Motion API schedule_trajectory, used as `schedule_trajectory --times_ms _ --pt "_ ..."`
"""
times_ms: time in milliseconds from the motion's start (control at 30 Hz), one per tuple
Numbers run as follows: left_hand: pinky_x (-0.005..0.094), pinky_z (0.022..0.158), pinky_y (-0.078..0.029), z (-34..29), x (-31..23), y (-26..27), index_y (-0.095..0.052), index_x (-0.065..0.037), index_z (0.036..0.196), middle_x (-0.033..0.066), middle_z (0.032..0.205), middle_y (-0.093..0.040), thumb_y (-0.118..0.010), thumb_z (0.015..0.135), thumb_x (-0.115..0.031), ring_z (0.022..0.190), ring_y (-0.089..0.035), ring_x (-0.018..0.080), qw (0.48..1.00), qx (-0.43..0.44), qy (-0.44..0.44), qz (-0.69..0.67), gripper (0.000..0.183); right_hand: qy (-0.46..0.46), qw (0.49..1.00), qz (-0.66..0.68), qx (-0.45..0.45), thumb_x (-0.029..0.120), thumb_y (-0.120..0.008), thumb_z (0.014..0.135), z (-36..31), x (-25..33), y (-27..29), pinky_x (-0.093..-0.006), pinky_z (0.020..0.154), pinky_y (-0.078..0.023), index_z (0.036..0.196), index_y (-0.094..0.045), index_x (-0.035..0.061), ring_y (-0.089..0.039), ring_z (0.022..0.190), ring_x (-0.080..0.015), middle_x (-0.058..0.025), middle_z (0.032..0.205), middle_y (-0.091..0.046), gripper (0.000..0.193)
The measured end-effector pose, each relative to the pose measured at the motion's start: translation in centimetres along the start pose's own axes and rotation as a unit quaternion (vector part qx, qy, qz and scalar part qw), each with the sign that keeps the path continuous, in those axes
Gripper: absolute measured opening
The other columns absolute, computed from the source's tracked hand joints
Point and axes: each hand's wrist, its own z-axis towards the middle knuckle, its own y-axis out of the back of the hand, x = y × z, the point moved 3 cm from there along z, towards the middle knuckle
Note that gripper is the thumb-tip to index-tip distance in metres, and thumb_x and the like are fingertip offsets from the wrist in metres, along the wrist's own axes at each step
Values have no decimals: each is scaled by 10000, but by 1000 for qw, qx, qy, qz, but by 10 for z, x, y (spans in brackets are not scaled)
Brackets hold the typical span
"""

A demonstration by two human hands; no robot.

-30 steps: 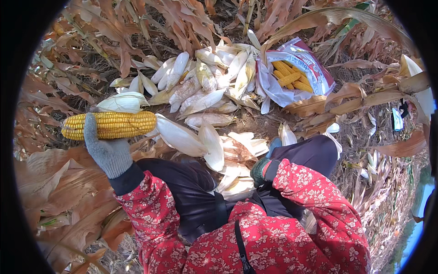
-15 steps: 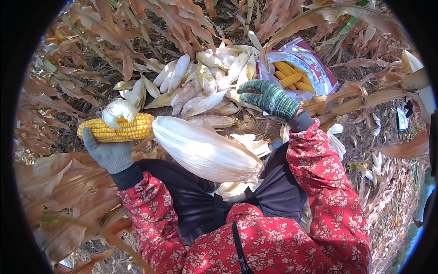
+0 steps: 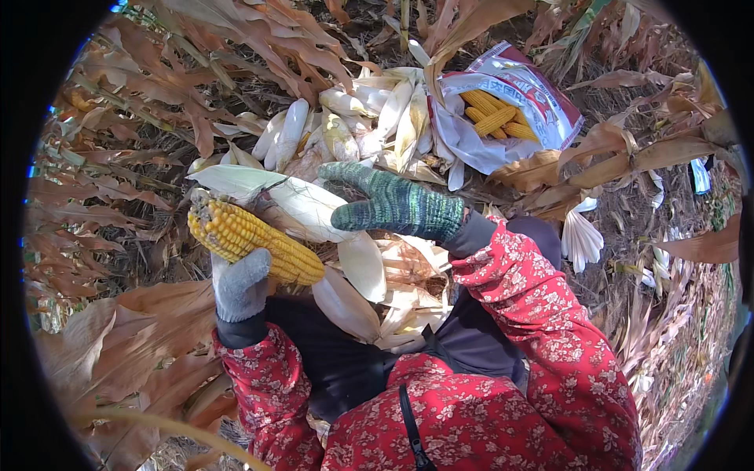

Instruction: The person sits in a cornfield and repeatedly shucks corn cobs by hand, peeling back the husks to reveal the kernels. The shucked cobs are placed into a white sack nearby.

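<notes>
In my left hand (image 3: 242, 286), gloved in pale grey, is a yellow corn cob (image 3: 271, 245), tilted with its tip up to the left. Pale husk leaves (image 3: 363, 265) hang peeled back at its lower right end, toward my lap. Another long husk leaf (image 3: 292, 198) lies along the cob's far side. My right hand (image 3: 400, 202), in a green knitted glove, reaches over that leaf's right end. Its thumb and fingers are spread apart, with the leaf near the gap between them.
Beyond my hands lies a heap of unpeeled corn ears (image 3: 345, 129). A red and white bag (image 3: 550, 114) at the far right holds several bare yellow cobs (image 3: 495, 118). Loose husks (image 3: 412, 271) lie near my lap. Dry corn stalks and leaves (image 3: 157, 314) surround me.
My left hand has swung the cob rightward and tilted it. My right hand has come down and left to the husk. The large husk leaf over my lap now hangs lower, in parts.
</notes>
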Motion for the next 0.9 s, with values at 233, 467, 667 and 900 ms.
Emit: schedule_trajectory --times_ms 233,467,667,900 --pt "372 956 -459 11 -7 -16 -399 -3 1334 112 1205 -524 -696 704 -149 1082 -553 241 1000 -30 3 6 711 148 836 -484 -213 495 -830 621 -6 0 -4 -440 1092 -328 1417 -364 31 -435 1287 -371 -221 1392 -435 1033" --pt "365 895 -501 5 -2 -19 -483 19 1228 112 1025 -603 -714 595 -24 952 -614 235 997 10 37 59 675 98 970 -143 -169 438 -809 725 10 -14 -11 -378 1061 -381 1423 -355 26 -449 1291 -300 -187 1359 -474 929" --pt "339 918 -467 -2 -2 -21 -612 -13 1135 82 1108 -621 -893 515 -188 1010 -593 194 947 219 44 229 702 120 988 41 -91 240 -559 968 10 -24 16 -304 956 -457 1307 -533 19 -576 1094 -169 -109 1196 -601 406" --pt "340 921 -423 -3 1 -36 -651 -31 1101 71 1098 -585 -922 520 -269 1035 -554 183 904 317 32 286 684 48 990 -83 -106 286 -560 967 9 1 28 -286 888 -474 1178 -667 122 -636 987 -170 -89 1118 -671 288"
